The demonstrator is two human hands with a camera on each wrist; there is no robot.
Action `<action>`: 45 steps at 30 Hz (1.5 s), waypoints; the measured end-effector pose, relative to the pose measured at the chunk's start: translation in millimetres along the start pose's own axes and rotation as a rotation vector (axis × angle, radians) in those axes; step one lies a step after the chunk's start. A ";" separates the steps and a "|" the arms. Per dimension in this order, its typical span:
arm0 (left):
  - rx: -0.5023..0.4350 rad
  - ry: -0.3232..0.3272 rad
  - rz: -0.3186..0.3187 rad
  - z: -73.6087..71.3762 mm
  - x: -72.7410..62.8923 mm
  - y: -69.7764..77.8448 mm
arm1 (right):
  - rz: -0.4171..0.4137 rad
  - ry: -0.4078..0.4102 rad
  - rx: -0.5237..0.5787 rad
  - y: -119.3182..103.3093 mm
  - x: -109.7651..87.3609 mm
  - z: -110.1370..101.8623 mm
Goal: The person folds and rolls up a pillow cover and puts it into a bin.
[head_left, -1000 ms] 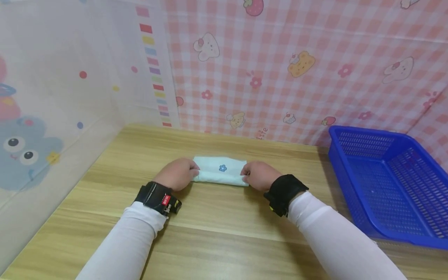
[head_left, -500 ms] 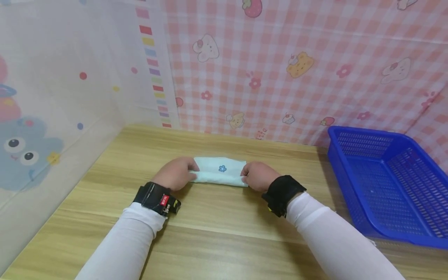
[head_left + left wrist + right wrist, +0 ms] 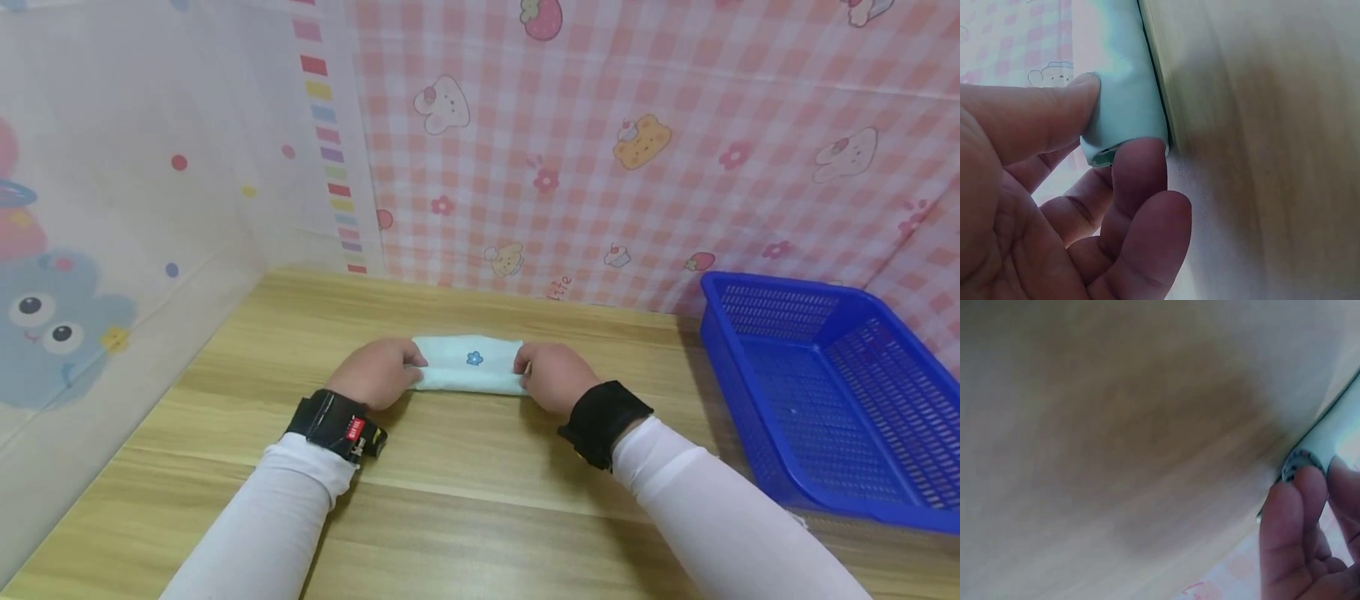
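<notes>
A mint-green cloth (image 3: pixel 468 377) with a small blue flower print lies on the wooden table, its near edge rolled up. My left hand (image 3: pixel 375 375) holds the left end of the roll. In the left wrist view the thumb lies on top of the rolled cloth (image 3: pixel 1122 81), and a finger touches its open end. My right hand (image 3: pixel 557 377) pinches the right end between thumb and fingers. The right wrist view shows fingertips at the round end of the rolled cloth (image 3: pixel 1338 428), where layers are visible. The right corner is hidden behind my right fingers.
To the right of my right arm stands a blue plastic basket (image 3: pixel 757 442) with mesh walls. Behind the table (image 3: pixel 450 508) hangs a pink checked cloth (image 3: pixel 570 92). A white printed sheet (image 3: pixel 210 108) covers the left side.
My right hand has shifted slightly along the cloth's right end, and its fingers now cover the corner that showed before. The left hand stays nearly still. The rolled edge looks slightly firmer.
</notes>
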State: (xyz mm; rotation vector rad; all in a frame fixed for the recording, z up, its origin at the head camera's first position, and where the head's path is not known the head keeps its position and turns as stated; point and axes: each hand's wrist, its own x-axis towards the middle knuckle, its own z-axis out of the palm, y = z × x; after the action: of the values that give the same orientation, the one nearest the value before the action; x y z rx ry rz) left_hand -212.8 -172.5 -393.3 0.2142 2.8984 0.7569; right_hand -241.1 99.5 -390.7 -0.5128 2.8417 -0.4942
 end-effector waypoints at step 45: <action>0.002 -0.033 -0.024 1.4 1.7 1.4 | -0.071 0.004 -0.072 -4.3 -5.0 1.8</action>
State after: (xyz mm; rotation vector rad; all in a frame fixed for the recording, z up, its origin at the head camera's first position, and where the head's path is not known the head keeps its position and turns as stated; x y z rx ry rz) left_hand -214.0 -170.3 -393.9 0.1902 2.8656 0.7397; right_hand -234.8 97.1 -390.1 -0.6277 2.8619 -0.4068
